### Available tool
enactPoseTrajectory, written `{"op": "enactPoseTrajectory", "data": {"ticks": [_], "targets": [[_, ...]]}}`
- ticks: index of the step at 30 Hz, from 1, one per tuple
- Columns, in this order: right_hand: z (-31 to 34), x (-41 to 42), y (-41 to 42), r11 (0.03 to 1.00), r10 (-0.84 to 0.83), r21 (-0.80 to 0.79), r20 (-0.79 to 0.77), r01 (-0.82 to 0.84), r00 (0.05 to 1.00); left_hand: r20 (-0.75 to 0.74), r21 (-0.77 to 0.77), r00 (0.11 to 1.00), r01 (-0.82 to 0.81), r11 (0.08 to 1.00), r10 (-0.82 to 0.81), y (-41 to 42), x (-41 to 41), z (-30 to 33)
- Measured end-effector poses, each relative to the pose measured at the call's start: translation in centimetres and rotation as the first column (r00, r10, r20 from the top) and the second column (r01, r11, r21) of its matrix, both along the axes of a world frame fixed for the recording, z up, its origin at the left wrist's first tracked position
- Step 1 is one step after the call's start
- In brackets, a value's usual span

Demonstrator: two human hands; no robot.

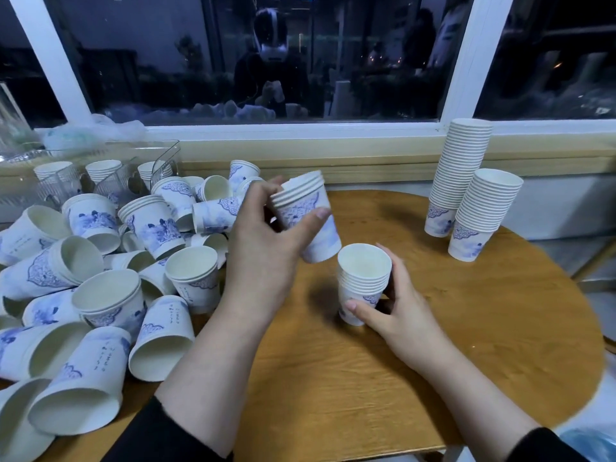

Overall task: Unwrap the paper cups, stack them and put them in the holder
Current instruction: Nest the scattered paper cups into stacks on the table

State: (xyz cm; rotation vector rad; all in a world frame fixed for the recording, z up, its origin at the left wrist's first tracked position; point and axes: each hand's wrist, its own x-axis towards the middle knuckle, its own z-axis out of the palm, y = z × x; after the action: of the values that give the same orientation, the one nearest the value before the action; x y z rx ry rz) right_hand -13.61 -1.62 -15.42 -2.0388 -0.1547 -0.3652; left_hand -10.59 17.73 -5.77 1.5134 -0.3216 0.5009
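Holding a short nested stack (308,216) tilted in the left hand (266,235), just above the upright stack (363,281) that the right hand (396,311) grips on the bench (466,328). Loose cups (100,278) are heaped left of that stack, with two tall stacks (466,191) behind it to the right.

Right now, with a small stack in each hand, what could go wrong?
The left hand holds its stack tilted above the right hand's stack; a skewed entry could jam or dent rims. The left forearm sits beside the loose pile, so a backswing might scatter cups. The tall stacks look tippable.
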Motion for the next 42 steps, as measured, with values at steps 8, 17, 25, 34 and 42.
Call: {"op": "enactPoseTrajectory", "data": {"ticks": [8,17,25,34,42], "targets": [[0.2,-0.2,0.1,1.0,-0.006,-0.006,0.002,0.006,1.0,0.209,0.381,0.969,0.041,0.924,-0.129,-4.4,0.3,-1.0],[0.7,-0.5,0.0,1.0,-0.003,-0.012,0.008,0.003,1.0,0.177,0.581,0.959,0.079,0.81,-0.22,-3.3,0.2,-2.2],[0.7,-0.9,0.1,0.999,0.005,-0.034,-0.04,-0.006,0.999,-0.34,0.395,0.889,0.43,0.811,-0.306,-0.7,0.2,-5.3],[1.0,1.5,2.2,0.994,0.113,0.007,-0.115,-0.113,0.987,-0.305,0.357,0.952,0.122,0.926,-0.008,3.5,-1.4,-6.1],[2.6,9.2,7.7,0.994,0.102,0.068,-0.219,-0.089,0.97,-0.241,0.303,0.956,-0.092,0.948,0.169,5.3,-1.5,-6.9]]}}
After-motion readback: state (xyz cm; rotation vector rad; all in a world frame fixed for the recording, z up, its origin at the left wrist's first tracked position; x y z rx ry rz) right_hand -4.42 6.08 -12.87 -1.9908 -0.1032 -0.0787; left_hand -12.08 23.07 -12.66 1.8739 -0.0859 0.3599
